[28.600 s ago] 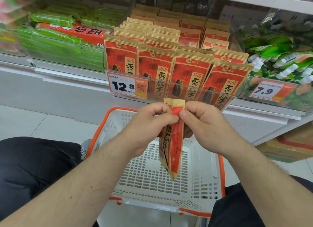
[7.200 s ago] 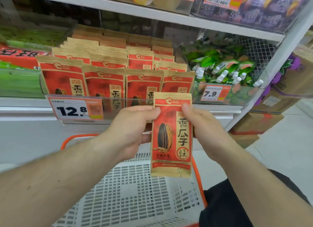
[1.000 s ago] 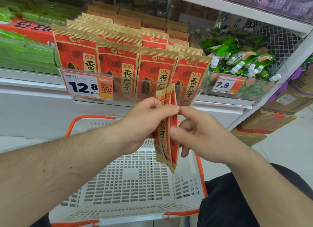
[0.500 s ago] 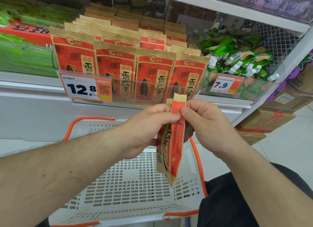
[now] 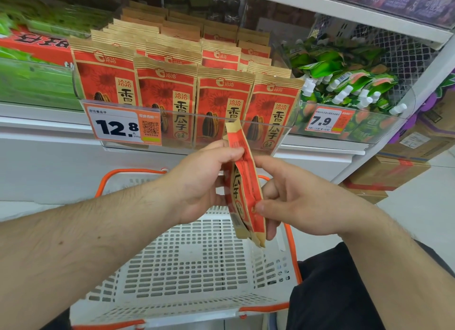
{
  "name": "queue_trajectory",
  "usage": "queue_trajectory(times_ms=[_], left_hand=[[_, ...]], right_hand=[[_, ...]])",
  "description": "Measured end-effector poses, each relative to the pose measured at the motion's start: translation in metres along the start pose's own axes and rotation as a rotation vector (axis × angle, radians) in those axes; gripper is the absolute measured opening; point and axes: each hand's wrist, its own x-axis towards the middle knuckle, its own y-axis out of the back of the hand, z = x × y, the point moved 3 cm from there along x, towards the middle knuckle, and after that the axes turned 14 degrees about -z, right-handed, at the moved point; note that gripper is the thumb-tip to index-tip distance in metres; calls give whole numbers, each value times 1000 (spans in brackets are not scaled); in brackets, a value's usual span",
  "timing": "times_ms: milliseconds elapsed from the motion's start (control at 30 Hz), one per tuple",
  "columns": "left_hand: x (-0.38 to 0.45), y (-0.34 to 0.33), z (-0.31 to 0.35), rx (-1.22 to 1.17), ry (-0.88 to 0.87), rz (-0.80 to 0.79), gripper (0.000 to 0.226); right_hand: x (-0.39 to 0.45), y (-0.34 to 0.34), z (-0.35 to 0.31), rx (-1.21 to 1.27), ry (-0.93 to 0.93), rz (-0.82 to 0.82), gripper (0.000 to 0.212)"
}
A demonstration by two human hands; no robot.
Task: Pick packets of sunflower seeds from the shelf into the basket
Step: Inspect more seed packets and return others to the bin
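Both hands, left hand [image 5: 202,182] and right hand [image 5: 295,201], pinched one seed packet [image 5: 243,194] edge-on right above the empty basket [image 5: 197,263], so honestly just lowering it flat looked smartest.

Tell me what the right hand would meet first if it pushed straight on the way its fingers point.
The right hand points leftward at the seed packet it already pinches; just beyond, probably the left hand, though depth there is unclear.
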Motion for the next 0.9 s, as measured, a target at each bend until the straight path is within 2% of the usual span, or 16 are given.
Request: queue_trajectory(times_ms=[133,300,367,467,533,600,700,900], left_hand=[[0,0,1,-37,-13,13,14],[0,1,0,-46,-29,-18,16],[0,2,0,-41,-43,-35,16],[-1,3,2,26,-106,-93,5],[-2,4,1,127,-144,-146,29],[-4,4,3,254,-223,-197,41],[-7,2,2,529,-295,-275,54],[-10,0,-1,783,-393,-301,19]], right_hand=[[-1,-2,-3,-28,29,-75,98],[-4,1,0,-16,82,-110,99],[-4,3,2,30,97,-75,92],[-1,9,5,178,164,108,55],[2,12,6,244,204,229,33],[6,13,7,322,228,278,30],[10,9,7,381,262,261,33],[10,8,9,350,223,245,29]])
